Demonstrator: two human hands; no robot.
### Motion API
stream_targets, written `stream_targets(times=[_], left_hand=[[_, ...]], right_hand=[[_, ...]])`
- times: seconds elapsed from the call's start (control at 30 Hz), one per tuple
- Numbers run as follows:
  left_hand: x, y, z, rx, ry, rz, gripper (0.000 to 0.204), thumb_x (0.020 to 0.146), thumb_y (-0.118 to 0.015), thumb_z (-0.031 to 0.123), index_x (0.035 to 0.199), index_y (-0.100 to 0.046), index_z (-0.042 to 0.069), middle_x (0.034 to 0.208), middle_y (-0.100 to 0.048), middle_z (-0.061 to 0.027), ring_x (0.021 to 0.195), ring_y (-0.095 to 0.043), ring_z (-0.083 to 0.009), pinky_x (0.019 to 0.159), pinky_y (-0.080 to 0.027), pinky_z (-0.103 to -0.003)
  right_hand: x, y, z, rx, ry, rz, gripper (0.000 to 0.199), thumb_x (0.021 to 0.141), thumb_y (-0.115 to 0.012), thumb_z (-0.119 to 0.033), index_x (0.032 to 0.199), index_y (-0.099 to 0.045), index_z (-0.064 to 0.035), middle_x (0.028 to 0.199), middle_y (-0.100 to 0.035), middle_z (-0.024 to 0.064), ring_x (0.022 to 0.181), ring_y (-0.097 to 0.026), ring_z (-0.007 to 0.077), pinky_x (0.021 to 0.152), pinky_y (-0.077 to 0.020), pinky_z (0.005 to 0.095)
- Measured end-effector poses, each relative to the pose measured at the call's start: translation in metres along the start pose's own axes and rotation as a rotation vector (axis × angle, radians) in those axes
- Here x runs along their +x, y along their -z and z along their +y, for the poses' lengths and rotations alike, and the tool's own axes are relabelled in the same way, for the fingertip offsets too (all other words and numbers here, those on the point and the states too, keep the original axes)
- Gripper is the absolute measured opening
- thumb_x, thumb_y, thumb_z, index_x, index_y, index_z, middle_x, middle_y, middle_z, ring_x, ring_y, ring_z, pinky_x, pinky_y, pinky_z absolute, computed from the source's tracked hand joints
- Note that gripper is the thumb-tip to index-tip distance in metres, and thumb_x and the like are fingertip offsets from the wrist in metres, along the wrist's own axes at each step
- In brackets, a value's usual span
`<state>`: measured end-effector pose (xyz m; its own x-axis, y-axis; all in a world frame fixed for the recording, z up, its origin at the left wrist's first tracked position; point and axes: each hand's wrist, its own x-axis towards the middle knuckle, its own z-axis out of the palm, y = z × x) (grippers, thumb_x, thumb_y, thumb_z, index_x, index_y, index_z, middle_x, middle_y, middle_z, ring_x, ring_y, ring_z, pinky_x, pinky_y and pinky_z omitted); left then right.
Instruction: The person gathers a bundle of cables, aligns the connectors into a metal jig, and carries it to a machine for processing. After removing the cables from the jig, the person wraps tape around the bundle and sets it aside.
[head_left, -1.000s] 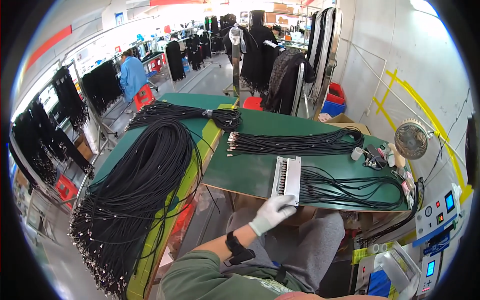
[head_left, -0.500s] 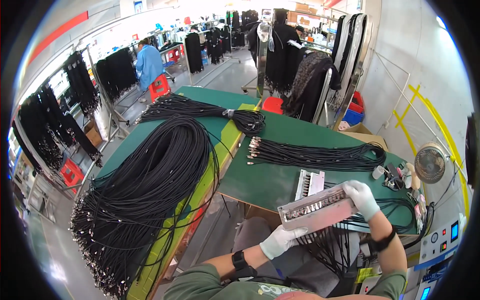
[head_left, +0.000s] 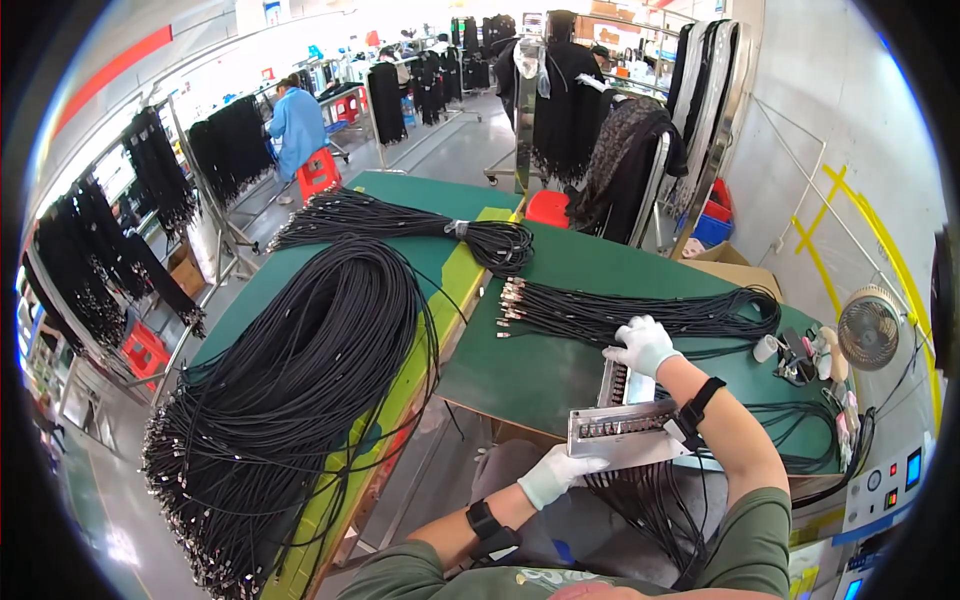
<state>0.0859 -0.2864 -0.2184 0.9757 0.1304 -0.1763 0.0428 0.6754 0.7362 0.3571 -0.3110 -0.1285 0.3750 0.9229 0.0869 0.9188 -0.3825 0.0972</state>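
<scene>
From the near fixture (head_left: 625,450), passage is left open at ten o'clock over bare table (head_left: 525,375). The way is blocked at twelve by the far fixture (head_left: 613,385), right hand (head_left: 643,347) and bundle (head_left: 690,315), at three by the right forearm (head_left: 740,430), at five by hanging cables (head_left: 650,500), at eight by the left hand (head_left: 550,477).

Silver-grey slotted metal connector fixture (head_left: 622,430): boxy, long, held aslant over the near edge of the green table (head_left: 500,375), its row of small metal connectors exposed. Thin black cables (head_left: 650,495) hung in a loose bunch from its underside. Second, similar slotted fixture (head_left: 616,385): lay just behind, near that same edge, its connector row running away from it, partly covered.
</scene>
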Motion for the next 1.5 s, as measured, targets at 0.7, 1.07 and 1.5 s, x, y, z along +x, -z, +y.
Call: stream_targets(times=[0.7, 1.07, 1.5], left_hand=[[-0.020, 0.005, -0.006, 0.029, 0.051, -0.028, 0.052, 0.087, -0.067, 0.002, 0.137, -0.055, -0.002, 0.129, -0.064, -0.0119, 0.120, -0.061, -0.0237, 0.103, -0.050, -0.039], [-0.001, -0.002, 0.044, 0.350, -0.163, -0.305, 0.053, 0.081, -0.076, 0.006, 0.130, -0.060, -0.006, 0.126, -0.065, -0.0124, 0.117, -0.061, -0.0240, 0.105, -0.046, -0.039], [0.076, 0.003, 0.078, 0.214, 0.005, -0.282, 0.048, 0.097, -0.060, 0.010, 0.140, -0.046, -0.006, 0.132, -0.060, -0.0184, 0.116, -0.064, -0.0325, 0.097, -0.056, -0.046]], right_hand=[[-0.039, 0.067, 0.001, 0.310, -0.128, -0.282, 0.056, 0.084, -0.063, -0.064, 0.104, -0.071, -0.0120, 0.095, -0.073, 0.0159, 0.094, -0.070, 0.0329, 0.081, -0.0537, 0.0435], [-0.316, 0.199, -0.009, 0.271, -0.549, 0.840, 0.021, 0.081, -0.076, -0.019, 0.097, -0.068, -0.0076, 0.075, -0.070, 0.0099, 0.067, -0.070, 0.0242, 0.066, -0.0553, 0.0350], [-0.720, 0.308, -0.046, 0.607, -1.450, 1.682, 0.066, 0.094, -0.064, -0.055, 0.129, -0.061, -0.0002, 0.116, -0.069, 0.0115, 0.096, -0.070, 0.0186, 0.082, -0.0577, 0.0333]])
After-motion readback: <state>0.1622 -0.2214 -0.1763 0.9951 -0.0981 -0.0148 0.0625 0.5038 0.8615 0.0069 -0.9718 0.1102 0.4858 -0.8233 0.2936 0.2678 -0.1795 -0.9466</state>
